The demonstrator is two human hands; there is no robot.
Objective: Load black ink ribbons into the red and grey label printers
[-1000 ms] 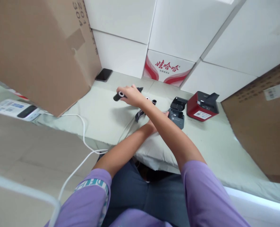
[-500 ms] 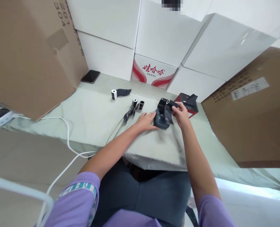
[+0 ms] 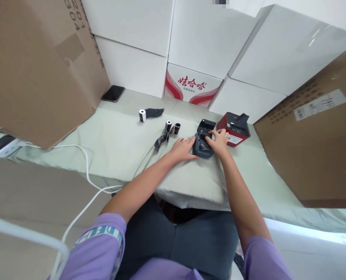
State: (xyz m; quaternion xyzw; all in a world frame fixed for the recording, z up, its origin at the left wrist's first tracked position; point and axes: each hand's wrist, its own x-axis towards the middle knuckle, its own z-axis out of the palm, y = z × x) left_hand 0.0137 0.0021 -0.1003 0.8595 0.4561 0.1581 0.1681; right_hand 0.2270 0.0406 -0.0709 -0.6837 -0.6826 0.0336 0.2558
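A small dark portable printer (image 3: 204,152) lies on the cloth-covered table with its lid (image 3: 206,125) raised. Around its left side rests my left hand (image 3: 184,149), fingers along the edge and thumb at the near corner. A dark roll (image 3: 202,134) sits in or just over the printer's opening, pinched by the closed fingers of my right hand (image 3: 219,140), which partly cover it. To the left stand a white-ended roll (image 3: 168,125) and a dark roll (image 3: 177,128) with black strips trailing. Another white roll (image 3: 143,116) with a black tail lies farther back.
A red and black box (image 3: 234,130) stands just right of my right hand. Large cartons (image 3: 315,147) flank the table, and white boxes (image 3: 132,70) are stacked behind. A phone (image 3: 113,93) lies at back left; a white cable (image 3: 86,167) hangs over the front edge.
My right hand has lowered the dark roll from above the printer down into or onto its opening. My left hand stays at the printer's left side. The view has shifted slightly.
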